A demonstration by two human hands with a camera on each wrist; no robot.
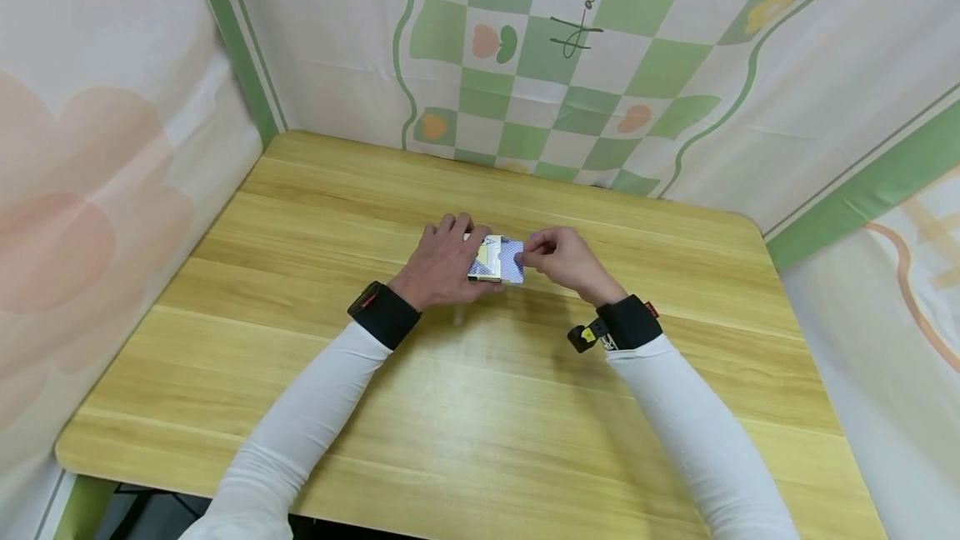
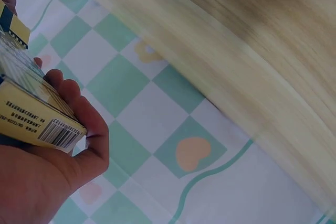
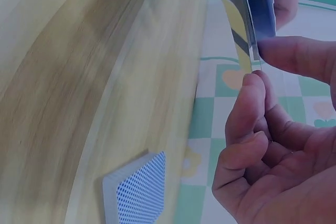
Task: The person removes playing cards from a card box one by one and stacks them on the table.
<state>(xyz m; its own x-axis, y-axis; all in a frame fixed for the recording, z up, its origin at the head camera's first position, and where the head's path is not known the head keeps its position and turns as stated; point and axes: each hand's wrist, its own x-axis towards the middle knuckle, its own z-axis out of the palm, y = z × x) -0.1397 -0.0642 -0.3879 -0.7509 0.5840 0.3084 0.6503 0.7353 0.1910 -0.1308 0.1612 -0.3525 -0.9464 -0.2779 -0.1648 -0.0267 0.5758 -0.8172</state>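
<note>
My left hand (image 1: pixel 447 265) grips a playing-card box (image 1: pixel 486 258), thumb and fingers at its opposite edges. In the left wrist view the yellow side of the box (image 2: pixel 39 124), with a barcode, faces the camera. My right hand (image 1: pixel 564 258) is at the box's open end, and the right wrist view shows its thumb and forefinger pinching the end of the yellow, dark-striped flap (image 3: pixel 239 38). A deck of cards (image 3: pixel 139 190) with a blue patterned back lies on the table in that view. Blue patterned backing also shows between the hands in the head view.
The wood-grain table (image 1: pixel 450 407) has rounded corners and its front edge is near the body. A printed curtain (image 1: pixel 551 65) with green checks hangs along the back edge, and more fabric hangs at both sides. Black bands circle both wrists.
</note>
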